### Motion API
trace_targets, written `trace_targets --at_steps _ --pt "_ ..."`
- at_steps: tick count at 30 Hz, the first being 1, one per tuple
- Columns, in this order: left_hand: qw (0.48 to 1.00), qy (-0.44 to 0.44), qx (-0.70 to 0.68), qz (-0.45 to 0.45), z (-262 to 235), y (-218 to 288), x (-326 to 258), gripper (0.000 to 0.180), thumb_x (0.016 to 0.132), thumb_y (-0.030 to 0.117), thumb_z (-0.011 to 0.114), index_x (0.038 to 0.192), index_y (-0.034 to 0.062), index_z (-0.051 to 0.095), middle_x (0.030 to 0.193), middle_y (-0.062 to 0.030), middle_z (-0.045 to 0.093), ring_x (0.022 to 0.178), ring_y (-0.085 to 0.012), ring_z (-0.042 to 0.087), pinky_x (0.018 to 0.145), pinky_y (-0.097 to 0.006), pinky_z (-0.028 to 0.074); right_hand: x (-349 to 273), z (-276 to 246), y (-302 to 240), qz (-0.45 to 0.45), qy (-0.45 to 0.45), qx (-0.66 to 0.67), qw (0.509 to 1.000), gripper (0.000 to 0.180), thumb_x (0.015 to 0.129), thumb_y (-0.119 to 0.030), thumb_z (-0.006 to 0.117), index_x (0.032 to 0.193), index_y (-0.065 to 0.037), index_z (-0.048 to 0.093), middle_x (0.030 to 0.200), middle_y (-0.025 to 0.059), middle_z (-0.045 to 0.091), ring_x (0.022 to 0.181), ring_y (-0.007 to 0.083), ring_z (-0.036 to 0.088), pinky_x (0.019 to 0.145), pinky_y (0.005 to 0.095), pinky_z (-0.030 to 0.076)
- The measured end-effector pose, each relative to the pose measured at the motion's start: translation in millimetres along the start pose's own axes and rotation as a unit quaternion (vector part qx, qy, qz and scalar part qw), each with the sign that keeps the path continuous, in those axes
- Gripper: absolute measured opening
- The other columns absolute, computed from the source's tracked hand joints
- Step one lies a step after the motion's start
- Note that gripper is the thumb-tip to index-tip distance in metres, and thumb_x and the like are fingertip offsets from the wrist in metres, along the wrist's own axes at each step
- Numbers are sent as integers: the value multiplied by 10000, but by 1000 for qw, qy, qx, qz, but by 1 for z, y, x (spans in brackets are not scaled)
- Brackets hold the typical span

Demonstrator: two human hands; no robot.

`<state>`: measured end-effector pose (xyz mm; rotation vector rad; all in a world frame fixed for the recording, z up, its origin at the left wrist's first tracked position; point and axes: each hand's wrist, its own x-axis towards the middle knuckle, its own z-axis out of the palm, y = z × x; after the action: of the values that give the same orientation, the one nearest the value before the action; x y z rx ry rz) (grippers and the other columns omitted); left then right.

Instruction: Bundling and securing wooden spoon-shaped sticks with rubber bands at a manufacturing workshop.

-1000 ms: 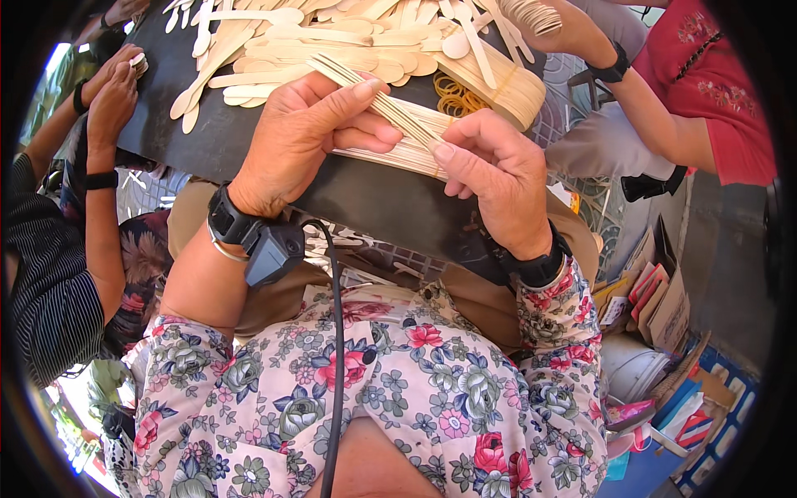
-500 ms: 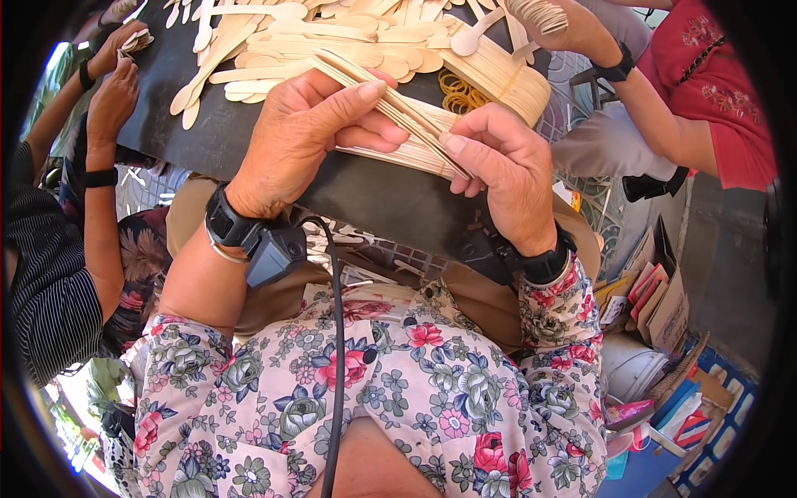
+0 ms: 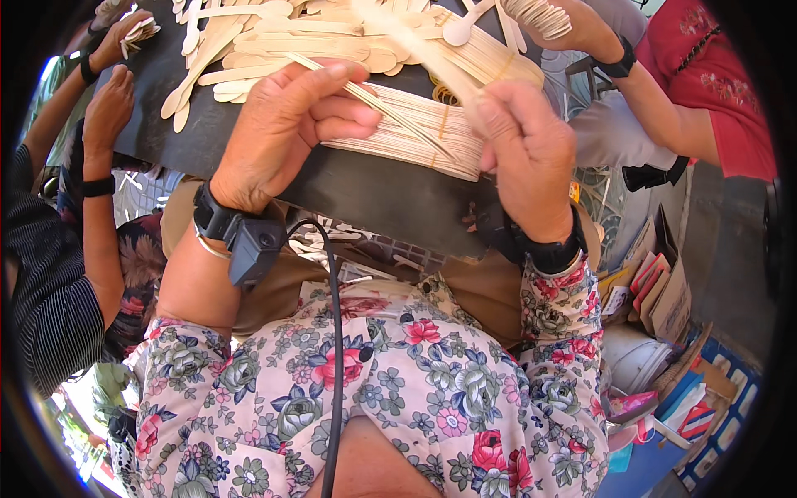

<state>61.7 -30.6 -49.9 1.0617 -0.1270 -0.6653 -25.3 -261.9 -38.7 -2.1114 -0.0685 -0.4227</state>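
Note:
My left hand [image 3: 278, 133] is closed on a few thin wooden sticks [image 3: 407, 124], pinched between thumb and fingers and slanting down to the right. In my right hand [image 3: 531, 149] is a flat wooden stick [image 3: 419, 50], smeared by motion, which points up and away to the left. Below both hands, a bundle of wooden sticks [image 3: 465, 137] lies on the dark table [image 3: 340, 187]. Beyond it is a pile of loose flat wooden sticks [image 3: 307, 46], with some wooden spoons [image 3: 203, 70] at its left side.
A second bundle of sticks [image 3: 502, 62] and yellow rubber bands [image 3: 445, 90] lie at the back right. Other people's hands hold sticks at the far left [image 3: 133, 37] and far right [image 3: 573, 33]. A cardboard box [image 3: 664, 299] and a white bucket [image 3: 635, 357] stand at the right.
My hands have moved apart. The right hand has drawn a stick away from those in the left and swung it up. Fewer sticks show in my left hand.

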Motion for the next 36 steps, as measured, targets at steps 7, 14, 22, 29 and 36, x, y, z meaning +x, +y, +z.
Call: trace_targets --at_steps 7,14,22,29,36 --pt "990 107 -60 70 -42 13 18 271 979 126 529 1134 -96 533 1068 -213 609 1034 -320 649 895 -351 573 11 -23 7 76 113 58 989 61 944 -75 585 941 -21 614 693 16 596 527 54 500 479 239 408" --pt "972 154 -149 96 -70 17 33 255 1005 35 424 1168 -160 444 1253 -305 519 1206 -388 544 1014 -401 525 4 -22 19 44 71 -62 995 63 921 -87 604 946 -29 598 705 137 590 616 239 597 598 347 480" --pt "974 203 -65 75 -68 16 29 254 995 82 481 1109 -143 503 1116 -248 609 1085 -319 636 934 -369 567 0 -15 29 25 4 -88 996 95 916 -96 601 886 -11 570 721 201 600 668 361 608 599 384 470" --pt "758 -24 552 348 -1 -22 3 516 800 309 775 1183 6 607 1155 -151 635 1093 -273 611 969 -366 473 0 -2 32 45 -23 -58 997 100 916 -100 600 892 -6 572 708 199 598 659 356 611 594 383 469" --pt "619 -114 708 321 -5 -41 0 877 698 581 685 1366 51 477 1391 -133 487 1322 -324 431 1141 -486 275 -4 5 32 36 -49 -40 997 86 937 -106 580 929 -20 588 683 95 577 581 206 545 530 307 423"
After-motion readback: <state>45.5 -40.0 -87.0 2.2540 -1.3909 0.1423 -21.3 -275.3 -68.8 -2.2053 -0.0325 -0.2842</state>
